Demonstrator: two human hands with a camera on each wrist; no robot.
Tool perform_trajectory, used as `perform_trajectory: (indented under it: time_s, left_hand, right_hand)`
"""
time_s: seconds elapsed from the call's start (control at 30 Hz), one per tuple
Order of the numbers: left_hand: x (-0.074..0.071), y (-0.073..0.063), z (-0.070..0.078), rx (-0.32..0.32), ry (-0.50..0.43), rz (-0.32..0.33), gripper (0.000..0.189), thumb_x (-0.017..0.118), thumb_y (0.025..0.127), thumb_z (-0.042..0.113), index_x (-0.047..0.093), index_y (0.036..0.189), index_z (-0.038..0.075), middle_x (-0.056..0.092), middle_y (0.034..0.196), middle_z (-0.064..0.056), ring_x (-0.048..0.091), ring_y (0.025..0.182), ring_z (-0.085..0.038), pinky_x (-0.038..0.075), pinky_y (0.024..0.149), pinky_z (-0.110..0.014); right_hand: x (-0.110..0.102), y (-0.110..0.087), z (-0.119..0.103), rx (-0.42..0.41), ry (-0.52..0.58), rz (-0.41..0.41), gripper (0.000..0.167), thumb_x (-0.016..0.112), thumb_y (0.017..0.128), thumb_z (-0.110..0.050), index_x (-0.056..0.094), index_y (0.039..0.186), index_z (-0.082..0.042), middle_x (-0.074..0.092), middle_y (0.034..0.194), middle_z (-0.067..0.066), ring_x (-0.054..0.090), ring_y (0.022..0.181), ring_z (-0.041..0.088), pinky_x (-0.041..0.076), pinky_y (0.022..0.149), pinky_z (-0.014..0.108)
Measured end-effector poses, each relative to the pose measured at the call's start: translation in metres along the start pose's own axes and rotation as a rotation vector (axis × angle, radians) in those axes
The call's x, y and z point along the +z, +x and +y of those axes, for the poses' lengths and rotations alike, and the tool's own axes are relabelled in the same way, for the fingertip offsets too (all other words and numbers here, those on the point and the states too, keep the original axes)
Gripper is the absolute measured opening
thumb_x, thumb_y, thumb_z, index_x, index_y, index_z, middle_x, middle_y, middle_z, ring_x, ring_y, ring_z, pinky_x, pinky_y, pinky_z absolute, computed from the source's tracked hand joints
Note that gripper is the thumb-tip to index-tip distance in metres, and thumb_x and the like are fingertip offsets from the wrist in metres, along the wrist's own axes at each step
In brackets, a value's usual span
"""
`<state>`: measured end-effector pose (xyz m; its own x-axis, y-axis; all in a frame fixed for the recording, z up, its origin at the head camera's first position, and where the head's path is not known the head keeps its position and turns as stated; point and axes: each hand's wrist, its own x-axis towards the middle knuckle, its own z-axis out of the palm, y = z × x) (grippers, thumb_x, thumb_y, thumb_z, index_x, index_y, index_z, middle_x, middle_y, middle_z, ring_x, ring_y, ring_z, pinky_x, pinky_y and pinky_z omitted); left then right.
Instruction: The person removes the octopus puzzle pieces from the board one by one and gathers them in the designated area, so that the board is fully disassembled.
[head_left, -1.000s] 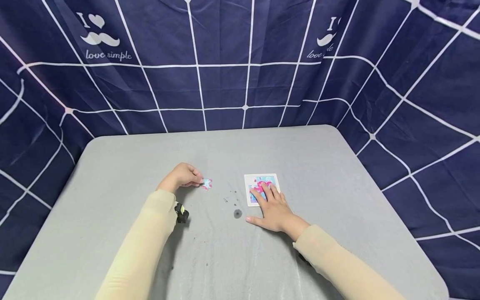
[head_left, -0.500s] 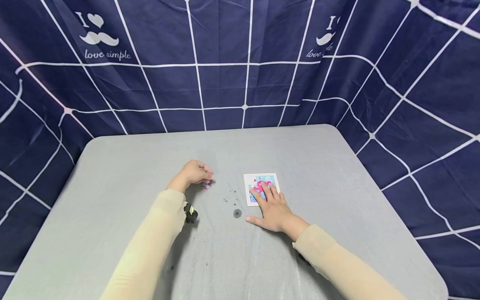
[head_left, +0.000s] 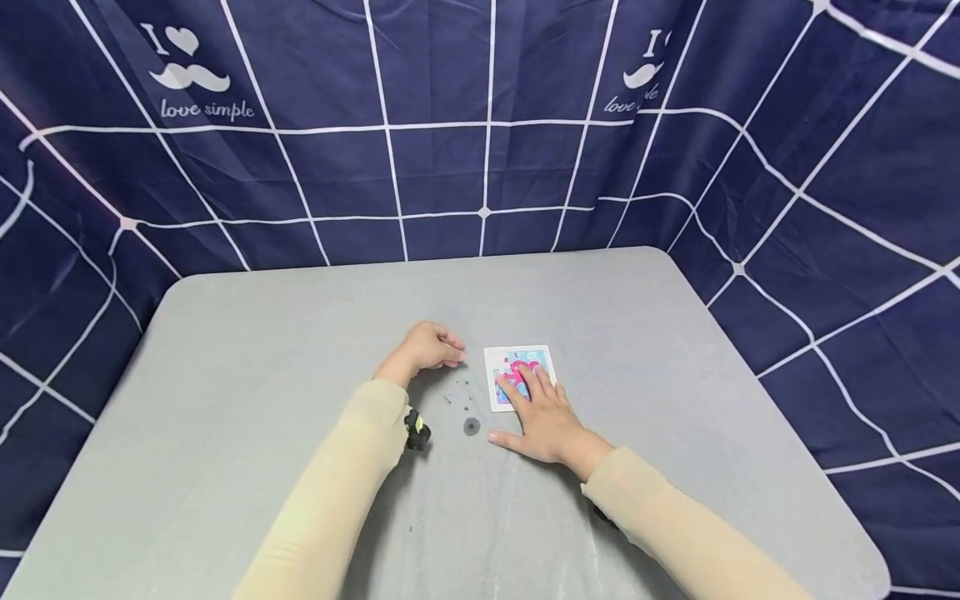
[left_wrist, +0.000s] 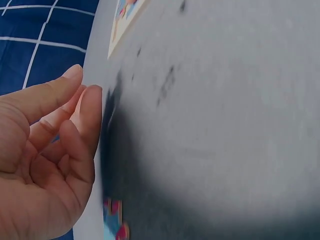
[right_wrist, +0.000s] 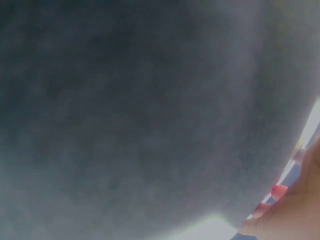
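My left hand [head_left: 429, 346] is above the table, left of a small jigsaw puzzle in a white tray [head_left: 487, 379]. In the left wrist view, its fingers [left_wrist: 90, 115] are loosely curled, and nothing is visible between the fingertips. A light-blue and pink puzzle piece [left_wrist: 113, 227] lies on the table below the hand; in the head view the left hand or arm covers it. My right hand [head_left: 551, 425] rests on the puzzle with spread fingers, the thumb on the table. Part of the pink and blue picture shows, with a pale gap at its upper left.
A grey cloth covers the table [head_left: 322, 308]. Dark stains, including a round spot [head_left: 471, 426], mark it between the hands. A navy curtain with white lines [head_left: 442, 167] stands behind and at both sides. The right wrist view is mostly dark and blurred.
My left hand has moved right, away from the puzzle piece and toward the puzzle. The piece has become hidden in the head view. My right hand has stayed on the puzzle.
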<state>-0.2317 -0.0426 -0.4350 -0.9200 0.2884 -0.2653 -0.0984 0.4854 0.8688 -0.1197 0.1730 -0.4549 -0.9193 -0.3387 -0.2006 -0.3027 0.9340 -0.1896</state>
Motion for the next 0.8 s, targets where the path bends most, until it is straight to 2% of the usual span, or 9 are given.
perform_trajectory:
  time_s: [0.17,0.3,0.47,0.8]
  left_hand:
    - [0.011,0.0,0.006,0.024,-0.021,0.008,0.017,0.077,0.079,0.007,0.072,0.095,0.001,0.07,0.077,-0.006,0.065,0.067,-0.014,0.052,0.059,-0.024]
    - [0.019,0.0,0.01,0.032,-0.064,0.011,0.018,0.076,0.079,0.004,0.072,0.096,0.0,0.069,0.079,-0.006,0.062,0.068,-0.016,0.054,0.062,-0.026]
    - [0.029,0.002,0.014,0.042,-0.118,-0.013,0.021,0.074,0.082,0.003,0.071,0.102,-0.002,0.07,0.086,-0.009,0.066,0.076,-0.017,0.056,0.068,-0.028]
    - [0.042,0.002,0.021,0.035,-0.135,-0.02,0.024,0.071,0.085,0.003,0.069,0.107,-0.003,0.07,0.095,-0.013,0.067,0.083,-0.02,0.056,0.071,-0.027]
  right_hand:
    - [-0.001,-0.001,0.0,-0.002,-0.002,0.007,0.089,0.052,0.084,-0.069,0.022,0.153,-0.021,0.012,0.155,0.019,0.003,0.141,0.042,0.011,0.109,0.062]
    - [-0.002,-0.002,-0.001,-0.008,-0.003,0.014,0.088,0.053,0.084,-0.068,0.023,0.152,-0.021,0.014,0.154,0.019,0.004,0.14,0.043,0.013,0.108,0.063]
    - [-0.003,-0.003,-0.001,-0.011,-0.007,0.015,0.088,0.053,0.084,-0.068,0.024,0.152,-0.02,0.015,0.154,0.02,0.005,0.14,0.043,0.014,0.108,0.063]
    - [-0.003,-0.003,-0.001,-0.02,-0.028,0.026,0.088,0.052,0.084,-0.069,0.025,0.152,-0.019,0.017,0.153,0.02,0.007,0.14,0.043,0.016,0.107,0.062]
